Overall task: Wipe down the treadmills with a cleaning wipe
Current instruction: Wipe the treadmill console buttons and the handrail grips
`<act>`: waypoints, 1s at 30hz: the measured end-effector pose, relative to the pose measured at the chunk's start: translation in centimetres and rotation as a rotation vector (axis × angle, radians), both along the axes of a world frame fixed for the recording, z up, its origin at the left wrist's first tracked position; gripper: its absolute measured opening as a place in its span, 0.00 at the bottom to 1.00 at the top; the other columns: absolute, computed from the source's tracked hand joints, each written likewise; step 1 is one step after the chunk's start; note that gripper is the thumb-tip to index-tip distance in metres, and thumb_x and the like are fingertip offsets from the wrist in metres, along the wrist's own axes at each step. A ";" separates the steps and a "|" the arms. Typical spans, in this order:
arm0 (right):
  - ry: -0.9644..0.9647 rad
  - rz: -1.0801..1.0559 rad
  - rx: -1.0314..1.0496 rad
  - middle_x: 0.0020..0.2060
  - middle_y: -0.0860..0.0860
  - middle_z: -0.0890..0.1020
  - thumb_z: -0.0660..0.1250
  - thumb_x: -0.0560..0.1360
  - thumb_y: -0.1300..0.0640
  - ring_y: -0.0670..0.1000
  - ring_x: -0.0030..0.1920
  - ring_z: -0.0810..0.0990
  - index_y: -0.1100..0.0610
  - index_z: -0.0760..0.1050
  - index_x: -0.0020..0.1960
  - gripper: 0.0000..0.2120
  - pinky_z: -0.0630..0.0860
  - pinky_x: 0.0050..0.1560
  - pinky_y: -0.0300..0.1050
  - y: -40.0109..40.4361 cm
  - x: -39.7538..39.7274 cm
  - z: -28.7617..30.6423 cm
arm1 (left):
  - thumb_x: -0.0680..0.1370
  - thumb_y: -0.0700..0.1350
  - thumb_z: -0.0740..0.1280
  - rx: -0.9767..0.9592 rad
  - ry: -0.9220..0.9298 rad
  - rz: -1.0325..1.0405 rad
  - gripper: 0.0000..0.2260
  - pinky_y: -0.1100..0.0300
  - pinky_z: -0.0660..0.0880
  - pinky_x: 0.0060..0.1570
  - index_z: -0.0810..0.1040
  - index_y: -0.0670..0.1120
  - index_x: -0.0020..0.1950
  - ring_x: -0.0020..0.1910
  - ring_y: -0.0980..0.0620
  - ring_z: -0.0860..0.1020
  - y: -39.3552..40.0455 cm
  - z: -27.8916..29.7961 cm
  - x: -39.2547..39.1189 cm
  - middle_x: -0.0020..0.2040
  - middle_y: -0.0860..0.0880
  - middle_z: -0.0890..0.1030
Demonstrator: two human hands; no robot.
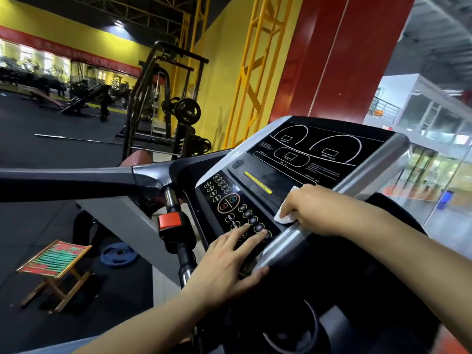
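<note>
Treadmill console (pixel 301 172) fills the middle of the view, its black panel tilted up toward the person. The right hand (pixel 310 209) is closed on a white wipe (pixel 283 217), pinching it against the panel's lower edge at about 3 o'clock from the round start and stop keys (pixel 229 203). The left hand (pixel 229 264) lies flat and open at 6 o'clock from those keys, fingertips (pixel 247 226) spread across the row of small buttons (pixel 252 220) and the thumb resting on the silver handlebar (pixel 283 247).

The main risk seems to be the bracing hand: pressing on the buttons could wake the machine or change a setting. A damp wipe dragged over the keypad might also push moisture into the seams. The red safety clip (pixel 170 221) hangs at 9 o'clock, well apart from both hands.
</note>
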State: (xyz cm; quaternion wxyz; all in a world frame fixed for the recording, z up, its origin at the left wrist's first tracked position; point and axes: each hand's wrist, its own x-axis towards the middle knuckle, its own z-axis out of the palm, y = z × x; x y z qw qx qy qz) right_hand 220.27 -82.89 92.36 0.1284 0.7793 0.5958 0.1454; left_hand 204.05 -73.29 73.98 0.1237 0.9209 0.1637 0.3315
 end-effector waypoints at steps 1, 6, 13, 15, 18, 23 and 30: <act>-0.005 -0.013 -0.007 0.58 0.49 0.78 0.65 0.78 0.58 0.55 0.55 0.79 0.39 0.79 0.63 0.19 0.73 0.52 0.43 -0.6 -0.4 0.2 | 0.79 0.73 0.50 -0.001 0.000 0.002 0.32 0.51 0.59 0.77 0.49 0.67 0.81 0.80 0.52 0.57 0.0 -0.1 0.0 0.82 0.57 0.53; -0.085 -0.168 0.195 0.47 0.55 0.75 0.63 0.82 0.56 0.60 0.53 0.78 0.47 0.81 0.57 0.10 0.70 0.46 0.44 0.0 -0.7 1.8 | 0.79 0.74 0.50 -0.010 0.014 0.007 0.31 0.47 0.61 0.76 0.48 0.68 0.81 0.80 0.51 0.58 0.3 -0.4 0.4 0.82 0.55 0.55; -0.046 -0.080 0.073 0.43 0.53 0.77 0.67 0.72 0.62 0.60 0.48 0.79 0.51 0.75 0.42 0.06 0.69 0.40 0.43 -0.7 -3.7 -2.4 | 0.78 0.75 0.49 -0.006 0.006 -0.012 0.32 0.47 0.61 0.76 0.48 0.68 0.81 0.80 0.48 0.59 0.8 -0.7 0.5 0.82 0.51 0.58; -0.036 -0.022 0.097 0.48 0.53 0.81 0.65 0.74 0.59 0.60 0.53 0.81 0.50 0.80 0.49 0.08 0.75 0.46 0.48 -2.0 -3.5 -2.1 | 0.78 0.76 0.47 -0.010 0.009 -0.020 0.32 0.46 0.61 0.76 0.47 0.69 0.81 0.80 0.48 0.59 0.8 -0.7 0.5 0.82 0.51 0.57; -0.159 -0.087 0.206 0.52 0.53 0.79 0.61 0.78 0.59 0.58 0.54 0.80 0.49 0.81 0.55 0.12 0.72 0.45 0.47 -3.2 -1.0 0.3 | 0.76 0.77 0.44 -0.029 0.014 -0.034 0.34 0.46 0.60 0.77 0.46 0.69 0.80 0.80 0.47 0.58 0.7 -0.6 0.2 0.82 0.51 0.56; -0.230 -0.113 0.349 0.51 0.51 0.79 0.61 0.79 0.58 0.58 0.55 0.78 0.53 0.79 0.57 0.10 0.76 0.47 0.49 -3.9 0.9 1.8 | 0.75 0.78 0.43 -0.018 0.002 -0.046 0.34 0.47 0.58 0.78 0.45 0.69 0.80 0.81 0.48 0.57 0.8 -0.9 0.3 0.83 0.52 0.53; -0.009 0.166 0.082 0.55 0.48 0.79 0.39 0.70 0.44 0.54 0.60 0.76 0.49 0.77 0.58 0.32 0.74 0.57 0.52 -5.0 -3.5 -2.4 | 0.77 0.77 0.47 0.021 -0.026 -0.053 0.31 0.47 0.66 0.74 0.42 0.74 0.78 0.78 0.49 0.64 1.5 -1.7 1.0 0.82 0.53 0.59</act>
